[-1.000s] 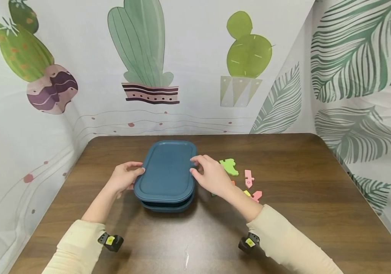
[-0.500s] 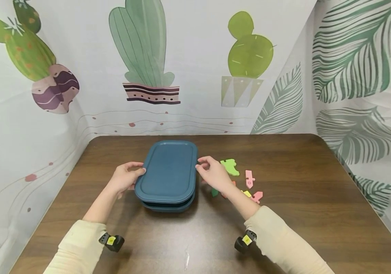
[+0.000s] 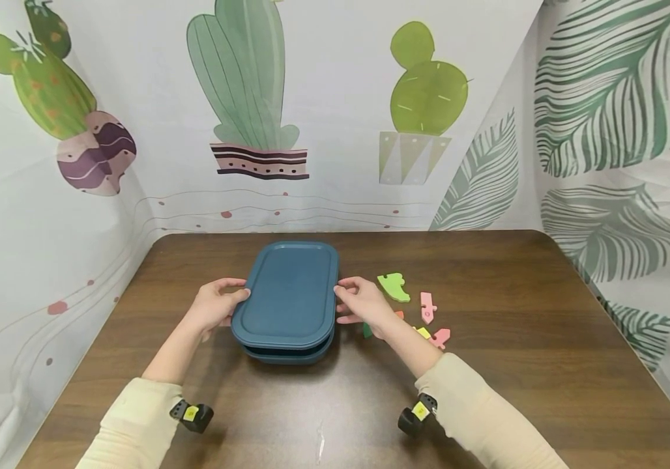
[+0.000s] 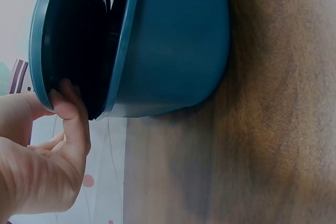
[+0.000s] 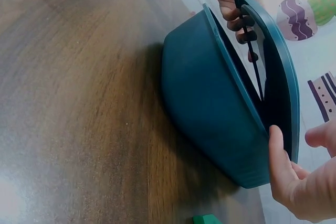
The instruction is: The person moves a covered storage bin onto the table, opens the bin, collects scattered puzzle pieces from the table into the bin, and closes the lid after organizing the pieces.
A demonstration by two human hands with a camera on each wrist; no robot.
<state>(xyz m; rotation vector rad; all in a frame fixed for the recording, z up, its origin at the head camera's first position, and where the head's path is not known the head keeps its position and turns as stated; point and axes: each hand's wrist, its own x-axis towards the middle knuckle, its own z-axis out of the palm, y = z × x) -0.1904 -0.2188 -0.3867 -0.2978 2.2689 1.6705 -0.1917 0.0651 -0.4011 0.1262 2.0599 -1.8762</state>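
A blue lid (image 3: 288, 296) lies loosely over a matching box (image 3: 288, 358), with a dark gap between them along the near side. At the lid's left edge my left hand (image 3: 212, 306) grips it, thumb above and fingers beneath, as the left wrist view shows. My right hand (image 3: 367, 303) is at the lid's right edge. In the right wrist view one of its fingers (image 5: 276, 145) touches the box rim or the lid's underside, while another digit stands slightly apart from the lid. The box's contents are hidden.
Right of the box lie foam puzzle pieces: a light green piece (image 3: 395, 287), a pink piece (image 3: 427, 307), another pink piece (image 3: 440, 338), a yellow piece (image 3: 423, 332) and a dark green piece (image 3: 367, 330), the last partly hidden. A patterned cloth (image 3: 341, 117) hangs behind the brown table (image 3: 517, 312).
My right hand drew back from the lid's right edge, then came in again lower, its fingers now at the edge. The left hand keeps its grip and the lid hardly moves.
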